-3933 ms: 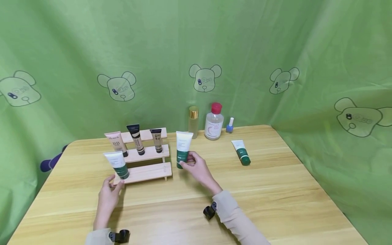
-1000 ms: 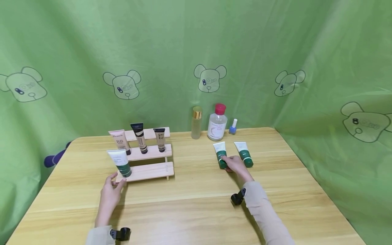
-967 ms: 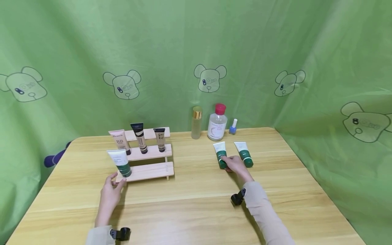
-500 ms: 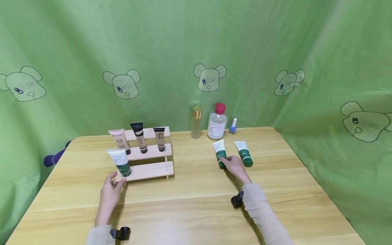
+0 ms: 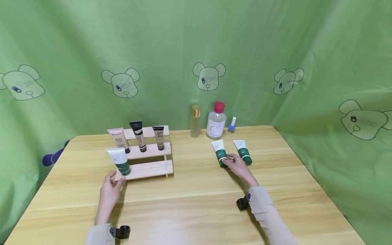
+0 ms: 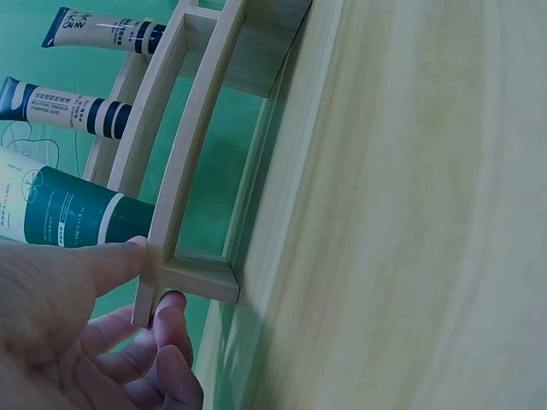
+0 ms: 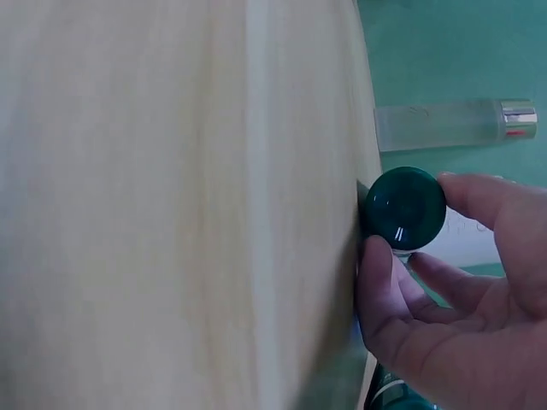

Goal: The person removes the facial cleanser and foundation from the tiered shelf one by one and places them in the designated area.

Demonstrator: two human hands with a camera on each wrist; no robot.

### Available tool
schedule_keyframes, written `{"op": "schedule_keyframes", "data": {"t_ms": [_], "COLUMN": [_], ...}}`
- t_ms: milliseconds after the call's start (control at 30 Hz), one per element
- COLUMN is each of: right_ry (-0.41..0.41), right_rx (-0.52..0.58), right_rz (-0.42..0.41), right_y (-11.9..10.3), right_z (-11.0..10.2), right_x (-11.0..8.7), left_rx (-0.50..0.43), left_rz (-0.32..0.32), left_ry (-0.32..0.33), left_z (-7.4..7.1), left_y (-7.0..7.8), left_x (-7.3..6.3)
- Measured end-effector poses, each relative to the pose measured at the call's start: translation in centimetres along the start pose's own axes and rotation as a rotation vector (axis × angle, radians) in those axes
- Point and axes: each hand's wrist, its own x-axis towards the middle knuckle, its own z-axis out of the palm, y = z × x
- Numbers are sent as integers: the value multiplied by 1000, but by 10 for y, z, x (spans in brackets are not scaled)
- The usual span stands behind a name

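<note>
A small three-tier wooden rack [image 5: 153,169] stands at the left of the table. My left hand [image 5: 109,194] pinches the left end of its lowest shelf, thumb above and fingers below, as the left wrist view shows. Just behind that thumb a white-and-green squeeze tube [image 5: 118,161] stands cap down on the shelf. On the right, my right hand [image 5: 239,168] holds a matching squeeze tube [image 5: 218,149] by its green cap [image 7: 404,209], with thumb and fingers on opposite sides. This tube lies on the table, beside another white-and-green squeeze tube [image 5: 243,152].
On the rack's middle shelf stand a pink BB cream tube [image 5: 118,139], a black-and-beige tube [image 5: 139,137] and a smaller dark-capped tube [image 5: 159,137]. Along the back edge are a gold-capped bottle [image 5: 195,122], a red-capped bottle [image 5: 216,124] and blue nail polish [image 5: 231,127].
The right hand has carried its tube from an upright pose by the rack rightward and laid it beside the other one. Lately its grip shifts slightly at the cap. The left hand stays put.
</note>
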Motion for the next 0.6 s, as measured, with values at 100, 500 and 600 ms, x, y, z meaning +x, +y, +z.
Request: {"op": "schedule_keyframes", "data": {"t_ms": [100, 500, 600], "right_ry": [-9, 74, 110], "right_rx": [30, -10, -35], "right_rz": [-8, -74, -129], "right_y": [1, 5, 0], "right_z": [-3, -6, -2], "right_x": [-1, -1, -1], "left_rx": [1, -1, 1], "left_rz": [1, 12, 6], "left_ry": [0, 41, 35], "left_z": [0, 1, 1], "left_y": [-1, -1, -1], "left_x": [1, 0, 1]}}
